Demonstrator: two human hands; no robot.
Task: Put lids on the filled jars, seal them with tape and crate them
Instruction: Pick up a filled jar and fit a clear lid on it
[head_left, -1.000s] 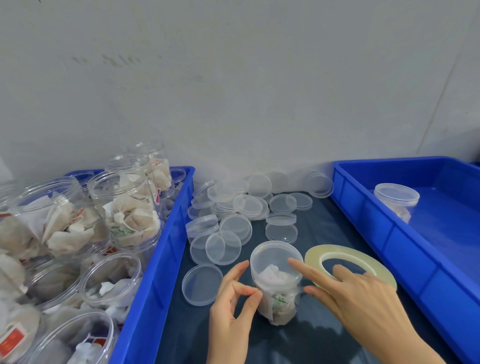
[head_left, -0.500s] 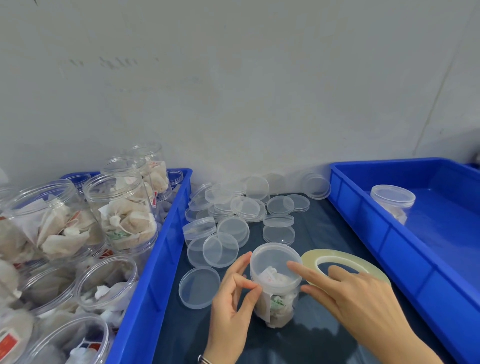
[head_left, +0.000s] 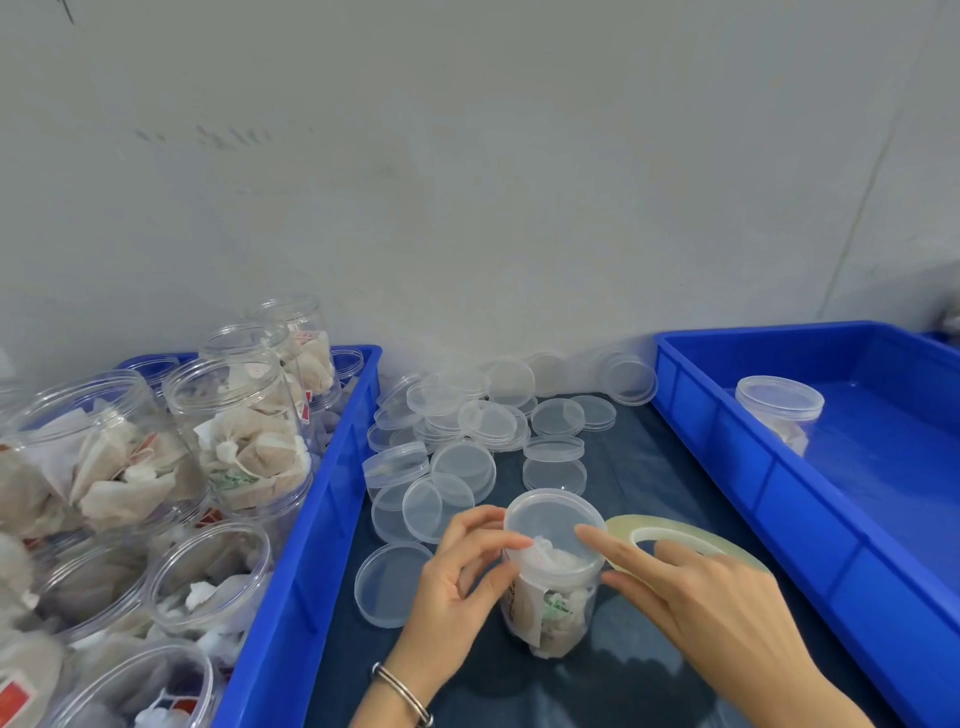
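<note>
A lidded jar (head_left: 550, 571) of sachets stood on the bench (head_left: 623, 670), the left hand (head_left: 457, 587) curled around its side and the right hand (head_left: 696, 592), tape roll (head_left: 680, 530) looped on it, fingers touching the lid. Light, thin, slick plastic likely wants a body grip below the lid.

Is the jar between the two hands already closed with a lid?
Yes. A clear lid sits on the jar.
</note>
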